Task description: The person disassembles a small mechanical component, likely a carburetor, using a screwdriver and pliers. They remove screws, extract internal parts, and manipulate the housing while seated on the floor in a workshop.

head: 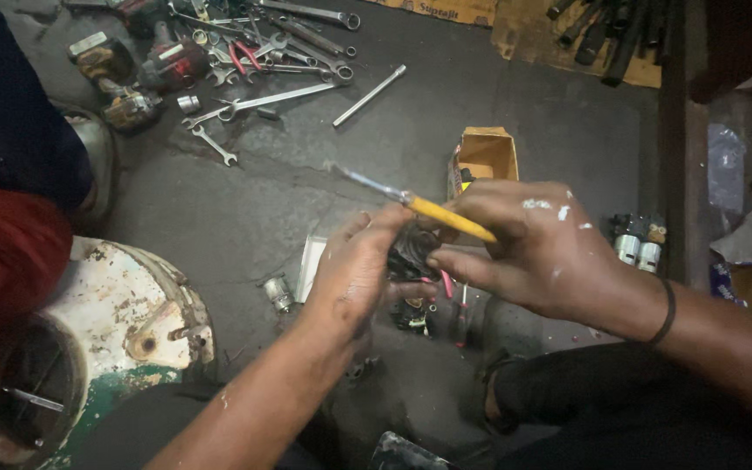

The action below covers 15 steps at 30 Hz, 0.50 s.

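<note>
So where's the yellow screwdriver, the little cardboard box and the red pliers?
yellow-handled screwdriver [450,218], head view, on its handle.
open cardboard box [486,157], head view, on its inside.
red-handled pliers [245,56], head view, on a handle.

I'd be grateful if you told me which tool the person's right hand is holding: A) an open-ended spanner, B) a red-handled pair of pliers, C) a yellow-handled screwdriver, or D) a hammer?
C: the right hand grips a yellow-handled screwdriver, its metal shaft pointing up and left over the left hand; the spanners lie untouched on the floor.
</note>
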Available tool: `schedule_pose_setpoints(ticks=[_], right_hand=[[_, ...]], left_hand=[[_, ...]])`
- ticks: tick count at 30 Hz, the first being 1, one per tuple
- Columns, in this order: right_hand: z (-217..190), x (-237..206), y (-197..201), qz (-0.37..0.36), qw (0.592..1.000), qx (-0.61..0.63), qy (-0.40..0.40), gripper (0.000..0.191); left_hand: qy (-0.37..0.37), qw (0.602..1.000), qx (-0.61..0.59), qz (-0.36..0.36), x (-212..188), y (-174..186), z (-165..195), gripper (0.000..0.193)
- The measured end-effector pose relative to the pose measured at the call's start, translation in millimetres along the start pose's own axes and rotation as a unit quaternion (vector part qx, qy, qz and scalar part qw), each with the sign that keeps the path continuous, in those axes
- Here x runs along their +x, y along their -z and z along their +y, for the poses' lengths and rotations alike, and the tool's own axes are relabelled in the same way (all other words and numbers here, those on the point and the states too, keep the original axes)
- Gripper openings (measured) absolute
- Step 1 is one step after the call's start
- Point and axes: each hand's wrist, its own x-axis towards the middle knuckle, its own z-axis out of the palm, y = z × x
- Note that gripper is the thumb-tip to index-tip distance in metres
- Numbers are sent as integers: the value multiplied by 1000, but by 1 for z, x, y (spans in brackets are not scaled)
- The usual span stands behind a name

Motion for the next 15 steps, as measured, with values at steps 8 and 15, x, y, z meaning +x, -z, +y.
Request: schedule_pose_setpoints(ticks=[8, 15], right_hand=[[-1, 2, -3, 6, 1000, 5, 10, 25], [-7, 6, -6, -31, 992, -123, 1, 38]], left_hand=[[-26, 999, -4, -22, 3, 5, -5, 36], [-9, 998, 57, -7, -6, 2, -6, 57]])
